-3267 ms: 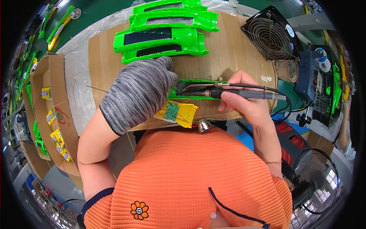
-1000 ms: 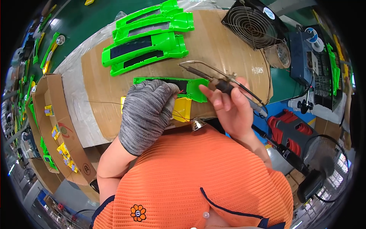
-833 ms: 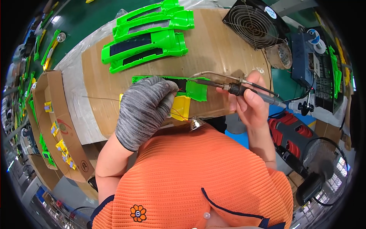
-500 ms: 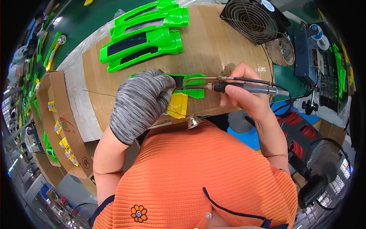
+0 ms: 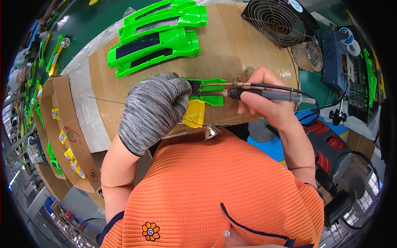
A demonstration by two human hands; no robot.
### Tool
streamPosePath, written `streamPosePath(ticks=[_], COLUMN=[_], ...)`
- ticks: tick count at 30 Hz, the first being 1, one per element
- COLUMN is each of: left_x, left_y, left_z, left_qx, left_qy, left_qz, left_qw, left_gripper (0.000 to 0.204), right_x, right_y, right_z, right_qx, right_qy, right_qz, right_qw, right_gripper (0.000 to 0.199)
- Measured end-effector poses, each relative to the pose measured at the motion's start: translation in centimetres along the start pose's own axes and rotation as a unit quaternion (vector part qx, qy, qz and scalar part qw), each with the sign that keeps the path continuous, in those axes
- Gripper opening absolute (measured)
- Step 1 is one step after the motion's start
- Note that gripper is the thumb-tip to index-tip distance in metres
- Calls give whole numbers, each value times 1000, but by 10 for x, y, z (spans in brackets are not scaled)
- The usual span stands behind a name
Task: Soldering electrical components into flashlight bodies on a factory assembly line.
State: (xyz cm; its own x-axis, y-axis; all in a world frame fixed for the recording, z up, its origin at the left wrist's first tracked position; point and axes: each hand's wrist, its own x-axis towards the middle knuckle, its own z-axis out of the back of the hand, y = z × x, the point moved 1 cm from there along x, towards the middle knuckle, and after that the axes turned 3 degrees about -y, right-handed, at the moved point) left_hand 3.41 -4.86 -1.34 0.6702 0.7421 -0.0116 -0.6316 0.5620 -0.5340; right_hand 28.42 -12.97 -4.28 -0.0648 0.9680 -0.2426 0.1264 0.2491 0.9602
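Centre frame, on cardboard-covered bench (image 5: 248,49) | left hand (image 5: 153,111), gloved, is clamping green housing (image 5: 206,89) | right hand (image 5: 264,103) is gripping soldering iron (image 5: 269,94) closed-fisted | tip is needing steady, brief contact at the joint.

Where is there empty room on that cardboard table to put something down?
Bare cardboard lies between the stacked green shells and the black fan. Another patch is left of the gloved left hand. It is crowded where the right hand holds the soldering iron over the green part.
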Motion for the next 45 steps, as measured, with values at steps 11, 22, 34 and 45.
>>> streamPosePath(ticks=[11,22,34,45], left_x=[-1,-1,-2,-2], left_y=[-1,0,2,2], left_z=[-2,-2,-2,-2], left_qx=[-7,-5,-4,-14], left_qy=[-7,-13,-17,-17], left_qz=[3,5,-1,11], left_qw=[1000,1000,1000,1000], left_gripper=[12,13,13,13], right_x=[1,14,16,14], right_y=[7,39,41,43], right_z=[4,0,-3,1], right_qx=[-5,-119,-117,-124], right_qy=[-3,39,50,27], right_qz=[11,-22,-8,4], right_qw=[1000,992,992,992], right_gripper=[17,17,16,16])
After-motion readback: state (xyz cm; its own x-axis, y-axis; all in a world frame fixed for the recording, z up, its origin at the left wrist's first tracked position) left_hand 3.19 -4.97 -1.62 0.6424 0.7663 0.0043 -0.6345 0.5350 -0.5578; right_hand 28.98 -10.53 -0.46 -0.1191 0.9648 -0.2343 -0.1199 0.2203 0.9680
